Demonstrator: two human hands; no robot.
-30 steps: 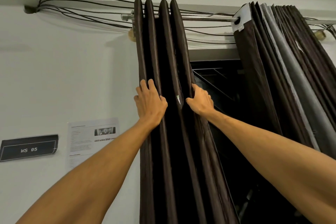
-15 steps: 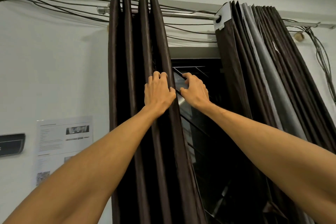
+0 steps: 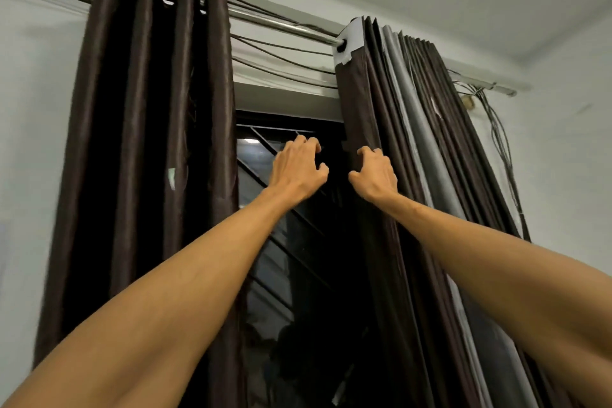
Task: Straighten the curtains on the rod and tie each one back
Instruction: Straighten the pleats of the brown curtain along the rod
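Curtains are hanging on the rod (image 3: 281, 25) in two bunches, seen from the head view looking up. The left curtain (image 3: 142, 142) is standing in four rounded dark folds at the rod's left end. The right curtain (image 3: 430, 142) is gathering in many thin pleats further right, with grey lining (image 3: 397, 76) showing among them and a white tab (image 3: 347, 43) at its top corner, where the rod is passing through. Between the two, a dark window (image 3: 265, 156) is showing.

Both arms are reaching up. The left grip (image 3: 298, 169) is hovering in front of the window, apart from both curtains, its fingers half curled with the thumb spread away, holding nothing. The right grip (image 3: 374, 175) is closing on the right curtain's inner edge, its fingers (image 3: 366, 152) curling over the first fold and the thumb lying below. Black cables (image 3: 281, 46) are running along the wall (image 3: 33, 109) behind the rod.
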